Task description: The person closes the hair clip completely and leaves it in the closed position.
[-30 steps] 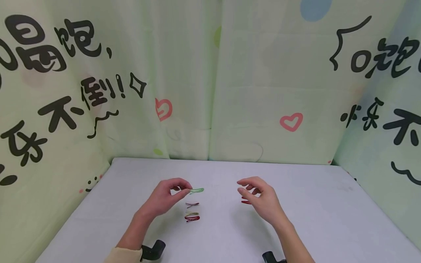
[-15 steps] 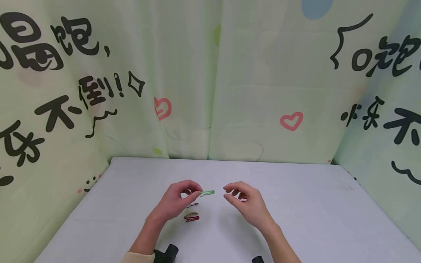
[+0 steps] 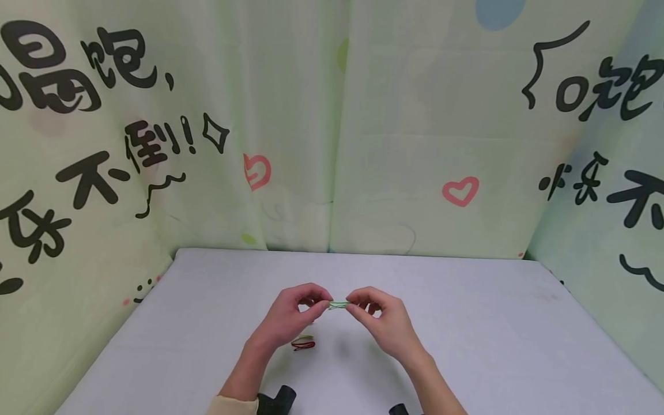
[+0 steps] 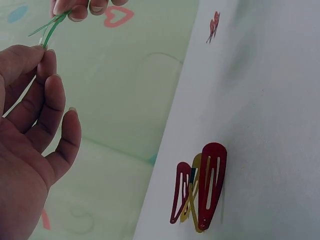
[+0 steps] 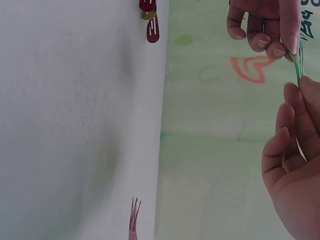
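Observation:
A green snap hair clip (image 3: 339, 305) is held in the air between my two hands, above the table. My left hand (image 3: 290, 318) pinches one end between thumb and index finger. The other end is pinched by my right hand (image 3: 386, 325). In the left wrist view the thin strips of the green clip (image 4: 51, 30) stand apart from each other. Below my left hand lie a large red clip (image 4: 214, 182), a yellow clip (image 4: 194, 197) and a smaller dark red clip (image 4: 180, 190), side by side. My fingertips hide both ends of the green clip.
Further red clips (image 4: 214, 26) lie on the white table (image 3: 493, 334) to the right, hidden behind my right hand in the head view. A patterned light green curtain (image 3: 394, 202) surrounds the table at the back and sides.
My left hand has carried the green clip to the right. My right hand has moved left to meet it and now grips its other end. The clips on the table stay put.

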The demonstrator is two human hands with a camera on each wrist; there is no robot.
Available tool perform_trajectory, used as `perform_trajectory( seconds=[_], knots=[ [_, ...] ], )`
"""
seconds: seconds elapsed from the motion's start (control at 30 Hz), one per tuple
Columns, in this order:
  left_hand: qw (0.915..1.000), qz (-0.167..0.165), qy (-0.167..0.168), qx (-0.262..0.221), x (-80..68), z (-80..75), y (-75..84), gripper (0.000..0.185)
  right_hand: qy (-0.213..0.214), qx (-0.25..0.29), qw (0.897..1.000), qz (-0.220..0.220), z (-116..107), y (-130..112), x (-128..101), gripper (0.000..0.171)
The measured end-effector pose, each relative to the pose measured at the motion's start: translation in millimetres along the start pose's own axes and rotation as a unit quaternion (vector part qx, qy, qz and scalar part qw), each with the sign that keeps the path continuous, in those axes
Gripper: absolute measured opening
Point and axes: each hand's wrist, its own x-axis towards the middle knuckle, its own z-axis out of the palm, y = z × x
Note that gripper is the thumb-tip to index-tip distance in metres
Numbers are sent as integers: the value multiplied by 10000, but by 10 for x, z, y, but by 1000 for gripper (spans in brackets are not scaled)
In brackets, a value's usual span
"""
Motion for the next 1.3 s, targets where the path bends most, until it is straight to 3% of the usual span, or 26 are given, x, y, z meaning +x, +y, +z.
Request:
perform_trajectory(
  seconds=[0.23,0.6,1.3],
  knots=[
    [9999,35,121,1,2,26,-15,9,54,-39,9999,121,6,7,5,10],
    [9990,126,-107,-427,18,21,-34,20,213,-90,9997,74,-52,0,24,12],
    [9984,-271,462,-204,6,100,-4,6,123,14,9999,99,-26,28,-1,11]
  ],
)
